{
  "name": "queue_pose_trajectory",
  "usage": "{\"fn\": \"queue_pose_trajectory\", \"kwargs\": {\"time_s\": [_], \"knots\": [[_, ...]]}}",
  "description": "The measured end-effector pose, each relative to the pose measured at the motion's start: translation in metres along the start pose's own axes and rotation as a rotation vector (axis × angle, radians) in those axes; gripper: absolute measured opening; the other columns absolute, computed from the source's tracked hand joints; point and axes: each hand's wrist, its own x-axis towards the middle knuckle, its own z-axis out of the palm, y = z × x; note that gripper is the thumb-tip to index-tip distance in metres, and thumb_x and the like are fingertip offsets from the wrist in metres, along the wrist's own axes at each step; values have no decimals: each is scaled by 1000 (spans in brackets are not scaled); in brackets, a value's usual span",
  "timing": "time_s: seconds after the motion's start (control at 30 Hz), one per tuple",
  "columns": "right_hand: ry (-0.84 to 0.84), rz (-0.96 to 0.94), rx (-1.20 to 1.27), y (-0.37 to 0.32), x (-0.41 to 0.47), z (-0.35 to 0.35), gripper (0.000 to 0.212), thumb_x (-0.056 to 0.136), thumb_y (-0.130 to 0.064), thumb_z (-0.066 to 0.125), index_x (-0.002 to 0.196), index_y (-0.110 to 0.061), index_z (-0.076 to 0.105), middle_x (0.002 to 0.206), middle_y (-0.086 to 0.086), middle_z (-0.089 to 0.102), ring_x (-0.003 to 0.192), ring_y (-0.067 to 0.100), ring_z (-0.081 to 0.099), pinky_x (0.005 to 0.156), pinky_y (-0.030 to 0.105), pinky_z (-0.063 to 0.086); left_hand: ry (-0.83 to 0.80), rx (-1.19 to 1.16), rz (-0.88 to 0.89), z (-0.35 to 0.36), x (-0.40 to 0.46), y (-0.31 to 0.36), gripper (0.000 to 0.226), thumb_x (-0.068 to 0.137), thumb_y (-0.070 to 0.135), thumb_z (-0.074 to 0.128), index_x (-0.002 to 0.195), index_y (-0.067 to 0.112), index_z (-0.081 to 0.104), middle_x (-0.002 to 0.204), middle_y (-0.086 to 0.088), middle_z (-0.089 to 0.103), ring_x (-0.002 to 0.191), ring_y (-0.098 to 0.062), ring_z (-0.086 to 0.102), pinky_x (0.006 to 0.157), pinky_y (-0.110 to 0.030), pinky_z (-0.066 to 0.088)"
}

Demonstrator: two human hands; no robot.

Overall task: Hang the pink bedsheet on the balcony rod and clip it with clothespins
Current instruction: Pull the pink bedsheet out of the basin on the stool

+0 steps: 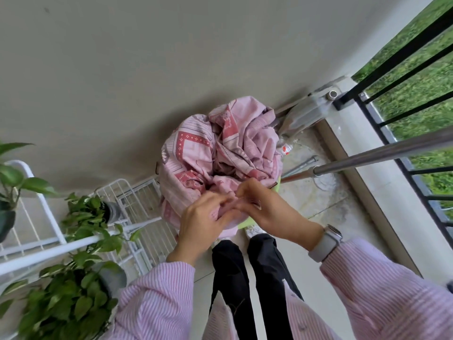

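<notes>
The pink patterned bedsheet (220, 153) lies bunched in a heap in a light green basket (245, 223) on the balcony floor, just in front of my feet. My left hand (203, 217) and my right hand (264, 204) meet at the near edge of the heap, fingers curled and pinching a fold of the pink cloth between them. A shiny metal rod (382, 154) runs in from the right, level with the heap and apart from it. No clothespins show.
White wire racks (137, 204) with potted green plants (81, 222) stand at the left. A black balcony railing (404, 57) and a low concrete ledge (367, 182) run along the right, with grass beyond. A grey wall rises behind the heap.
</notes>
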Motion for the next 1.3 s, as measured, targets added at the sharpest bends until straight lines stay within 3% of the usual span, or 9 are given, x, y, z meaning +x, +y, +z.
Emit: {"fn": "queue_pose_trajectory", "kwargs": {"time_s": [0.23, 0.33, 0.5, 0.77, 0.9, 1.0, 1.07, 1.23, 1.3], "knots": [[-142, 91, -205, 26, -12, -11, 37, 87, -20, 59, 120, -9, 49, 118, 4, 58, 108, 22, 53, 95, 35, 41, 198, -100, -63, -16, -10, 7, 52, 88, 41, 52, 53, 4, 42, 53, 0, 36, 53, -19, 37, 52, -32, 37], [-62, 98, -346, 36, -13, -12, 26, 88, -21, 57, 109, -5, 56, 104, 10, 62, 97, 29, 55, 88, 34, 39, 326, -232, -256, -24, -10, 6, 39, 87, 21, 56, 58, -3, 46, 63, -15, 44, 60, -31, 44, 56, -44, 39], [134, -43, -233, 7, -8, -8, 18, 89, -15, 52, 93, -1, 63, 82, 10, 65, 74, 13, 54, 69, 24, 40, 405, -439, -469, -29, -2, 6, 9, 88, 23, 57, 80, 17, 58, 79, 0, 61, 69, -6, 57, 61, -15, 47], [-48, -25, -424, 4, -6, -12, 26, 88, -32, 55, 95, -7, 61, 80, 7, 62, 78, 23, 56, 82, 31, 37, 523, -684, -559, -35, 23, 4, 10, 86, 42, 53, 77, 37, 54, 84, 6, 62, 82, -13, 60, 71, -31, 48], [-81, 20, -525, 15, -8, -32, 20, 90, -23, 54, 97, -7, 63, 87, 6, 67, 86, 25, 58, 94, 38, 37, 367, -520, -428, -41, 11, 2, 20, 80, 50, 59, 97, 40, 54, 110, 7, 59, 101, -13, 57, 86, -27, 46], [15, 23, -379, 0, -6, -41, 14, 86, -10, 58, 96, -6, 67, 86, 10, 70, 79, 26, 63, 75, 36, 48, 79, -336, -329, -41, 6, 15, 42, 69, 62, 58, 102, 37, 61, 77, 15, 65, 59, 1, 57, 51, -10, 43], [50, 13, -295, -15, 0, -39, 18, 84, -6, 60, 100, -8, 69, 88, 9, 72, 78, 20, 64, 72, 27, 49, -73, -214, -289, -35, 5, 25, 54, 62, 61, 60, 103, 27, 65, 78, 21, 62, 62, 6, 58, 54, -5, 44], [12, -14, -226, -33, 8, -40, 17, 82, -6, 62, 98, -7, 67, 86, 3, 70, 73, 10, 59, 69, 13, 45, -77, -96, -183, -26, 4, 37, 24, 74, 32, 68, 65, 10, 63, 54, -4, 59, 48, -17, 52, 52, -37, 47], [-24, 7, -255, -27, 3, -44, 17, 85, -15, 62, 100, -7, 64, 91, 1, 68, 78, 11, 59, 73, 15, 45, -20, -179, -220, -30, 3, 34, 26, 84, 26, 60, 71, 4, 60, 57, -9, 58, 51, -23, 52, 50, -40, 43]]}}
